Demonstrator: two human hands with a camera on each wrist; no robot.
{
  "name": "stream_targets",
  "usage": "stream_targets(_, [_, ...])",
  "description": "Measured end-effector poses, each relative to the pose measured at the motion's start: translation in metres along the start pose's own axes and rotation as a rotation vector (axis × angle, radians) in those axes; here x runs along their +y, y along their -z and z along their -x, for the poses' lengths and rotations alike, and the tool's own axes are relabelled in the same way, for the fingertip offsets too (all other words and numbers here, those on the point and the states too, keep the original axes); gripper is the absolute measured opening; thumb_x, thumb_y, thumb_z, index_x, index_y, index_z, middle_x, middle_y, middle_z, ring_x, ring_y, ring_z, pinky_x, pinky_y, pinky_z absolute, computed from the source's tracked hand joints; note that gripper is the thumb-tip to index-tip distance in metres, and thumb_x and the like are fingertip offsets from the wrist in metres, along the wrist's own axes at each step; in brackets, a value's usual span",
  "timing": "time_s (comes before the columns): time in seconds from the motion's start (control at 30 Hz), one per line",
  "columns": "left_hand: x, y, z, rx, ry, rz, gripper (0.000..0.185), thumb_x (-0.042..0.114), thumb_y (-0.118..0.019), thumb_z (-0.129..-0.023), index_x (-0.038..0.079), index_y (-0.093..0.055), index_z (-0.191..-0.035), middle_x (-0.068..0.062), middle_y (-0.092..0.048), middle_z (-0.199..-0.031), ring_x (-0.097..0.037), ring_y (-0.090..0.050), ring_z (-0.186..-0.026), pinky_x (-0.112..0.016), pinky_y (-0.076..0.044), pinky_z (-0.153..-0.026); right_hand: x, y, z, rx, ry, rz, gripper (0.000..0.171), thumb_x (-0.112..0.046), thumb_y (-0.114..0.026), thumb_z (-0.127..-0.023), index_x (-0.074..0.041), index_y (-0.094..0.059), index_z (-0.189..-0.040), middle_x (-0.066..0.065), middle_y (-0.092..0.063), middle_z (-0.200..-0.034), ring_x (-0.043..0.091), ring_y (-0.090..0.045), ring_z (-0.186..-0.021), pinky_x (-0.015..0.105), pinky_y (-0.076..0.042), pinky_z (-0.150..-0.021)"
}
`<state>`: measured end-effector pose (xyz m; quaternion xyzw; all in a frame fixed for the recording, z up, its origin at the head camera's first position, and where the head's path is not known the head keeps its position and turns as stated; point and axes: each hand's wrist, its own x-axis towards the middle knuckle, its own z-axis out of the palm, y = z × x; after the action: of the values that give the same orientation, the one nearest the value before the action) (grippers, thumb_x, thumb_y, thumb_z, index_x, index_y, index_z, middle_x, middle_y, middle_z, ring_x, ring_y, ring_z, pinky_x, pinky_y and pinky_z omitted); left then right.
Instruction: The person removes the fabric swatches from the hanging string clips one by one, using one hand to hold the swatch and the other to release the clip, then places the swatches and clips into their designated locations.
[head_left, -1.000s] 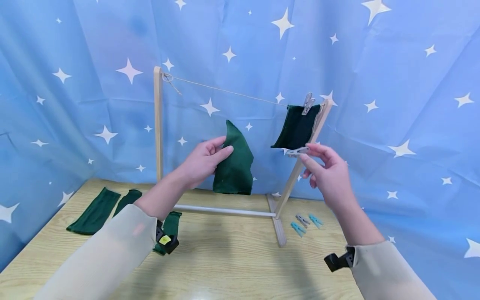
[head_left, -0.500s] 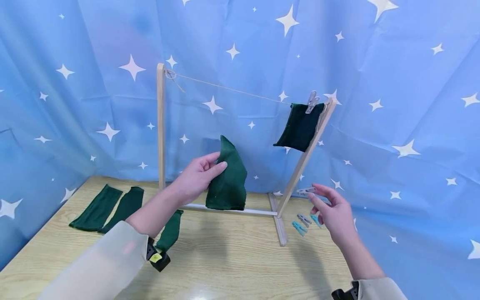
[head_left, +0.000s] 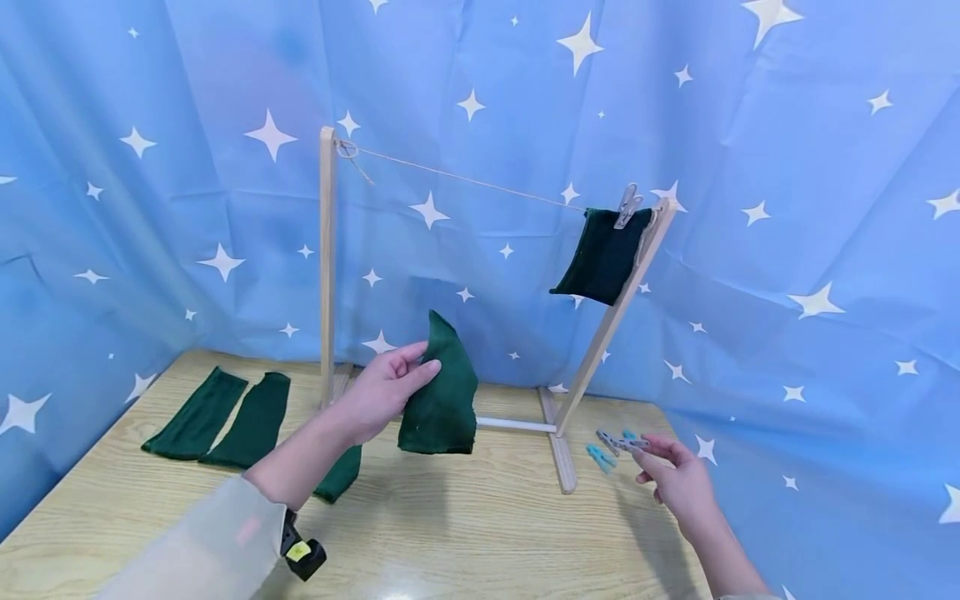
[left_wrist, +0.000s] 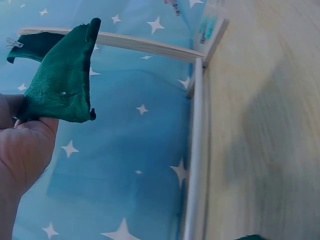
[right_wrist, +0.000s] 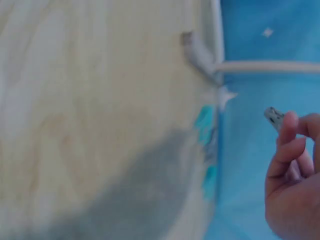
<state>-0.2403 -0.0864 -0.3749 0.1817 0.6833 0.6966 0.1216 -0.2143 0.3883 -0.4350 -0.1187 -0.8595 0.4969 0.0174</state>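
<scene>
Pale wood grain runs over the tabletop (head_left: 510, 533), with soft shadows lying across it. Above it the right hand (head_left: 684, 487) pinches a grey clothespin (head_left: 633, 445) between thumb and fingers; that looks light, stiff and smooth, probably best squeezed at its handle ends. The left hand (head_left: 375, 400) grips a dark green cloth (head_left: 442, 400) by its left edge, thumb on the near face, the rest drooping in mid-air. I'd judge it light, soft and hard to damage, its napped face unlikely to slip; a top corner seems the place to take hold, since the lower part hangs limp. Loose pegs (head_left: 600, 458), blue and grey, lie on the table near the right hand, and more green pieces (head_left: 251, 421) lie flat to the left. Behind stands a wooden frame (head_left: 328, 267), its string (head_left: 465, 177) carrying another cloth (head_left: 606, 254) beside the right post (head_left: 615, 325), held by one clip (head_left: 628, 208). Farthest back, a blue star-printed curtain (head_left: 420, 83) hangs in wrinkles.
</scene>
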Motion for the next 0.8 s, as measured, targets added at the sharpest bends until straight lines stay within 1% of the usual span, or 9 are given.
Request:
stream_targets(0.13, [-0.011, 0.000, 0.003, -0.013, 0.017, 0.028, 0.075, 0.029, -0.053, -0.118, 0.000, -0.013, -0.175, -0.021, -0.032, -0.179, -0.039, -0.033, -0.165, -0.058, -0.038, -0.127, 0.028, 0.005, -0.009, 0.016, -0.034, 0.028, 0.058, -0.020, -0.066, -0.111, 0.004, -0.045, -0.159, -0.002, -0.074, -0.118, 0.010, -0.071, -0.079, 0.027, -0.051, -0.057])
stream_targets(0.2, [-0.015, 0.000, 0.005, -0.017, 0.022, 0.029, 0.075, 0.030, -0.053, -0.118, -0.001, -0.014, -0.175, -0.022, -0.033, -0.178, -0.040, -0.033, -0.165, -0.058, -0.039, -0.126, 0.042, 0.008, -0.014, 0.030, -0.047, 0.031, 0.058, -0.018, -0.065, -0.111, 0.008, -0.044, -0.158, -0.001, -0.075, -0.112, 0.011, -0.071, -0.077, 0.027, -0.051, -0.056])
stream_targets(0.33, [-0.022, -0.001, 0.007, -0.012, 0.035, 0.020, 0.076, 0.031, -0.054, -0.118, -0.001, -0.016, -0.175, -0.021, -0.029, -0.180, -0.040, -0.031, -0.166, -0.058, -0.038, -0.127, 0.065, 0.013, -0.023, 0.053, -0.075, 0.047, 0.057, -0.016, -0.065, -0.110, 0.013, -0.046, -0.155, 0.007, -0.076, -0.112, 0.010, -0.073, -0.077, 0.027, -0.054, -0.059])
stream_targets(0.43, [-0.027, 0.000, 0.010, 0.001, 0.050, 0.020, 0.076, 0.031, -0.055, -0.118, 0.000, -0.017, -0.175, -0.021, -0.032, -0.178, -0.039, -0.034, -0.165, -0.057, -0.040, -0.127, 0.076, 0.014, -0.029, 0.077, -0.078, 0.088, 0.054, -0.015, -0.067, -0.108, 0.014, -0.050, -0.151, 0.014, -0.076, -0.114, 0.007, -0.072, -0.078, 0.026, -0.058, -0.063])
stream_targets(0.53, [-0.031, 0.000, 0.012, 0.008, 0.059, 0.024, 0.075, 0.031, -0.055, -0.117, 0.000, -0.018, -0.175, -0.023, -0.044, -0.172, -0.039, -0.041, -0.162, -0.054, -0.043, -0.125, 0.084, 0.016, -0.033, 0.094, -0.076, 0.136, 0.054, -0.016, -0.068, -0.106, 0.013, -0.052, -0.149, 0.020, -0.074, -0.116, 0.008, -0.068, -0.080, 0.028, -0.059, -0.064])
stream_targets(0.6, [-0.035, 0.000, 0.013, 0.012, 0.064, 0.032, 0.075, 0.031, -0.055, -0.117, -0.001, -0.018, -0.174, -0.023, -0.055, -0.163, -0.038, -0.046, -0.159, -0.052, -0.046, -0.124, 0.087, 0.016, -0.035, 0.104, -0.084, 0.158, 0.055, -0.017, -0.069, -0.105, 0.012, -0.053, -0.149, 0.022, -0.072, -0.117, 0.011, -0.065, -0.081, 0.030, -0.058, -0.063])
stream_targets(0.63, [-0.037, 0.000, 0.014, 0.012, 0.066, 0.037, 0.074, 0.030, -0.055, -0.118, -0.002, -0.018, -0.174, -0.023, -0.058, -0.160, -0.038, -0.048, -0.157, -0.051, -0.046, -0.123, 0.088, 0.016, -0.036, 0.108, -0.090, 0.165, 0.056, -0.018, -0.069, -0.104, 0.011, -0.053, -0.149, 0.023, -0.071, -0.118, 0.012, -0.064, -0.080, 0.031, -0.058, -0.062])
stream_targets(0.73, [-0.043, -0.001, 0.015, -0.006, 0.065, 0.058, 0.072, 0.030, -0.054, -0.118, -0.002, -0.021, -0.174, -0.024, -0.061, -0.157, -0.038, -0.052, -0.155, -0.049, -0.050, -0.121, 0.090, 0.016, -0.038, 0.105, -0.119, 0.138, 0.057, -0.018, -0.068, -0.102, 0.009, -0.051, -0.150, 0.014, -0.074, -0.104, 0.013, -0.064, -0.077, 0.031, -0.058, -0.060])
stream_targets(0.8, [-0.047, -0.002, 0.016, -0.015, 0.067, 0.064, 0.071, 0.029, -0.053, -0.118, -0.003, -0.022, -0.173, -0.025, -0.056, -0.162, -0.039, -0.051, -0.155, -0.047, -0.051, -0.120, 0.091, 0.016, -0.038, 0.101, -0.135, 0.123, 0.058, -0.019, -0.068, -0.102, 0.008, -0.051, -0.150, 0.006, -0.073, -0.095, 0.012, -0.063, -0.075, 0.030, -0.057, -0.060])
